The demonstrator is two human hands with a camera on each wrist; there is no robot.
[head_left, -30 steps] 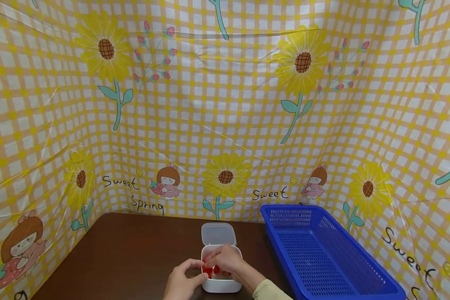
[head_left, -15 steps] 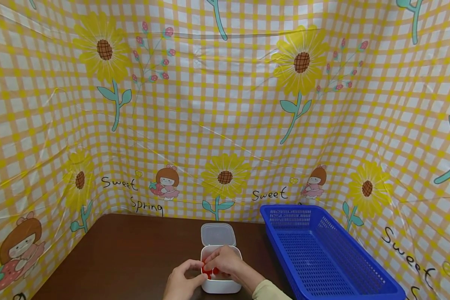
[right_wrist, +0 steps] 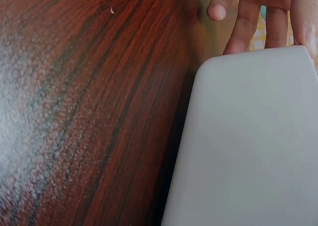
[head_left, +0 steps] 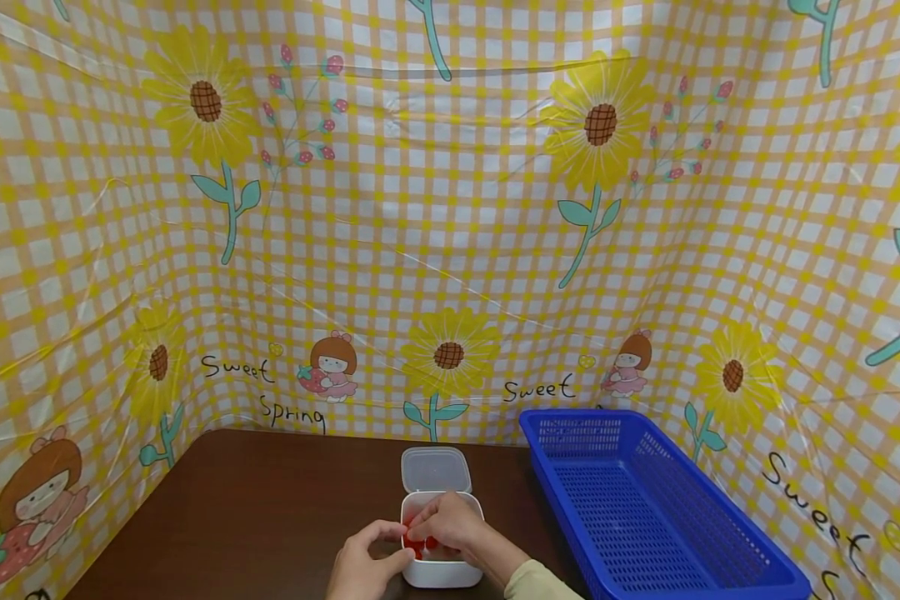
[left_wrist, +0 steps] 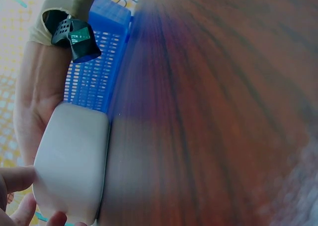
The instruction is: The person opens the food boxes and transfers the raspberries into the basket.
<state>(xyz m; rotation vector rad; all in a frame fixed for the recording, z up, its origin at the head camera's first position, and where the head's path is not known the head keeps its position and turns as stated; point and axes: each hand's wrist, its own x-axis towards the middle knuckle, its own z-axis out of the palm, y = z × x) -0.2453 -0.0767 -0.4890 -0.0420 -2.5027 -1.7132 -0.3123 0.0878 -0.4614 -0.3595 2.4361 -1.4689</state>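
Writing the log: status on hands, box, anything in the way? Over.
Left hand gripping box, left side. Right hand inside, grip hidden. Box open, red pieces within. Right hand partly blocks view.

The box [head_left: 442, 573] at the right hand [head_left: 448, 523] is made of smooth, matt plastic; the table [head_left: 285, 500] beneath is glossily wood-grained.

Dark wood-grain tabletop [head_left: 285, 508]: white plastic box [head_left: 442, 573], translucent lid [head_left: 436, 471] just behind; blue perforated basket [head_left: 630, 517] at right.
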